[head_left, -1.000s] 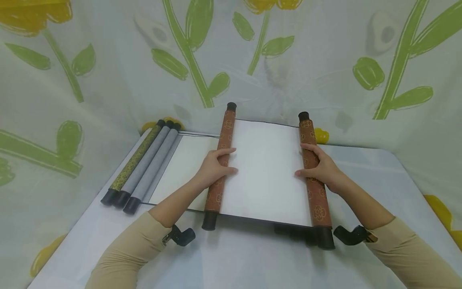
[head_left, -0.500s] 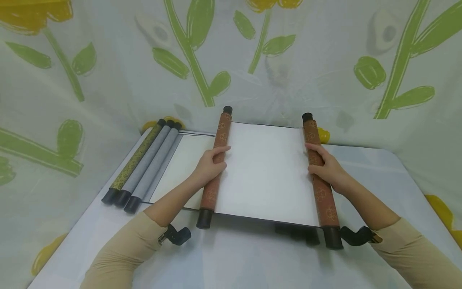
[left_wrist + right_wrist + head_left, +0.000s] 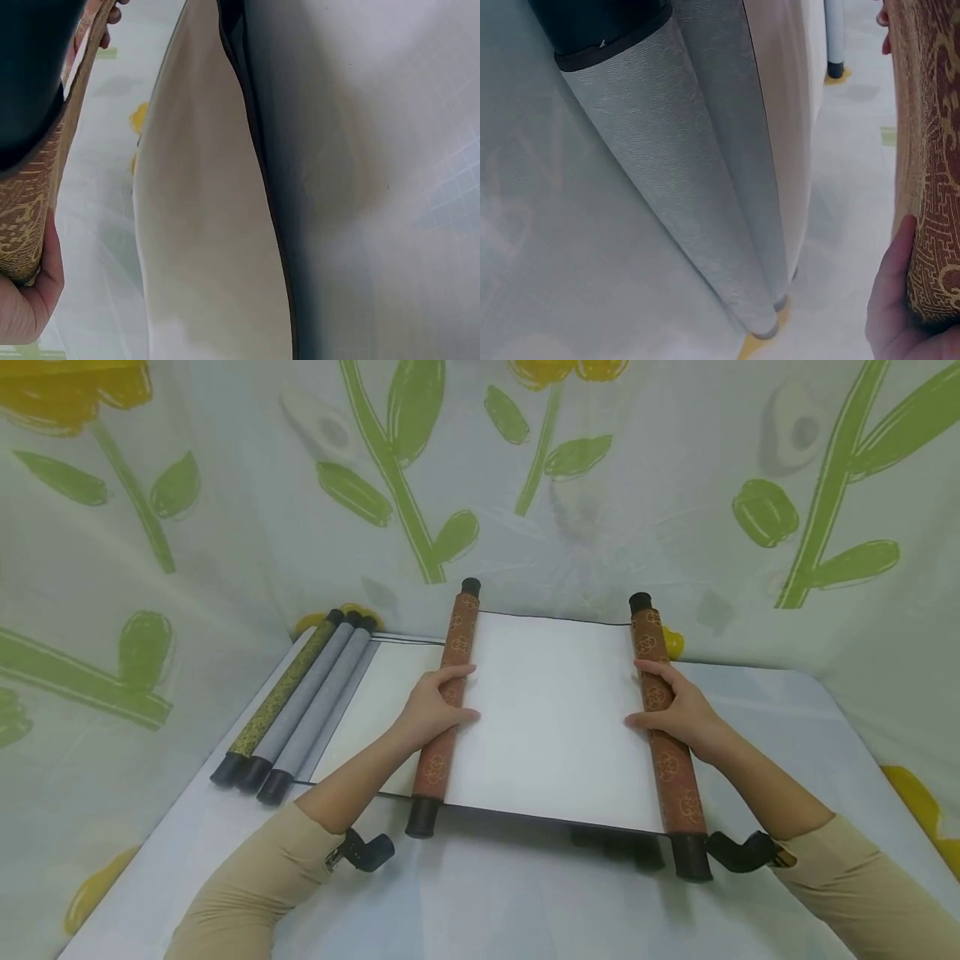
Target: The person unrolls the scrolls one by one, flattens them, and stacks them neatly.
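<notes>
A hanging scroll with two reddish-brown, gold-patterned rollers and black end caps is spread partway, its blank white sheet (image 3: 551, 727) stretched between them. The left hand (image 3: 432, 706) grips the left roller (image 3: 459, 643), thumb on the inner side. Around the right roller (image 3: 678, 789) curls the right hand (image 3: 681, 710), its thumb and fingertips at the sheet's edge. Both rollers are held above the table. Below lies a second scroll, its pale sheet (image 3: 405, 693) partly covered. One of its grey rollers (image 3: 652, 150) shows under the raised scroll in the right wrist view.
To the left, two grey rollers (image 3: 326, 702) and a yellow-green patterned one (image 3: 281, 693) lie side by side on the white table (image 3: 480, 902). A flower-printed curtain (image 3: 660, 510) hangs behind the table. Black wrist mounts (image 3: 367, 852) stick out from both sleeves.
The two brown rollers have moved apart, the left one leftward and the right one rightward, so more white sheet shows. Since half a second ago both thumbs have extended inward over the sheet.
</notes>
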Demonstrator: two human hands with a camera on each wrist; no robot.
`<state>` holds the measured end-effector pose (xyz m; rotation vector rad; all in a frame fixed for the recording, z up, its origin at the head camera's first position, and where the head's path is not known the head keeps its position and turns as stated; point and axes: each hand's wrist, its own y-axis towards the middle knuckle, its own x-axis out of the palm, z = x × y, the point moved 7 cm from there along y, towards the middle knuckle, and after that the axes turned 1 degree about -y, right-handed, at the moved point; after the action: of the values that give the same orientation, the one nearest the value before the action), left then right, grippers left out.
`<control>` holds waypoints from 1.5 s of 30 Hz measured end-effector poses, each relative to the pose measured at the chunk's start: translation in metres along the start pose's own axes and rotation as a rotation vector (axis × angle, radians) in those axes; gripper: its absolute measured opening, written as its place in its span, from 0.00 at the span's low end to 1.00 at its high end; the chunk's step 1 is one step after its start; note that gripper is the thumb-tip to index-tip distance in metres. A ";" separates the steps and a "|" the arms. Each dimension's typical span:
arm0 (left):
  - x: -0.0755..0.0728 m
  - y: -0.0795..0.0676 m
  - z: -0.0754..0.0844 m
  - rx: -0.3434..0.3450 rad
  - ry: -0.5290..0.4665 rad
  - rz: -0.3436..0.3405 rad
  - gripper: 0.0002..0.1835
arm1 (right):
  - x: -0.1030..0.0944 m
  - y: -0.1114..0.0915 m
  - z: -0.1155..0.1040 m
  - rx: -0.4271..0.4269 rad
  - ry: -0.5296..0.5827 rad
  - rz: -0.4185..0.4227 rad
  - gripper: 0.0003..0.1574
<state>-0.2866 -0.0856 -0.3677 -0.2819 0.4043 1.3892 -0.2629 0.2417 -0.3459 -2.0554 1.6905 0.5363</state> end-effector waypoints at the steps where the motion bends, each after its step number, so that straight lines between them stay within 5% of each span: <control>1: 0.000 0.000 0.000 -0.002 0.002 0.001 0.36 | 0.000 0.000 0.000 0.001 0.001 0.004 0.58; 12: -0.009 -0.002 -0.007 -0.039 -0.006 0.034 0.26 | -0.006 -0.001 0.008 0.021 0.048 0.011 0.47; 21: -0.013 -0.004 -0.008 -0.043 0.019 0.022 0.29 | -0.010 -0.003 0.010 0.027 -0.040 0.025 0.58; 35: -0.019 -0.003 -0.010 -0.046 0.046 0.040 0.30 | -0.011 -0.003 0.008 0.016 -0.011 0.013 0.53; 45: -0.027 -0.001 -0.015 0.014 0.087 0.049 0.26 | -0.018 -0.003 0.013 0.016 -0.056 0.010 0.53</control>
<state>-0.2909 -0.1164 -0.3695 -0.3233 0.4956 1.4251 -0.2634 0.2639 -0.3469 -2.0033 1.6688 0.5763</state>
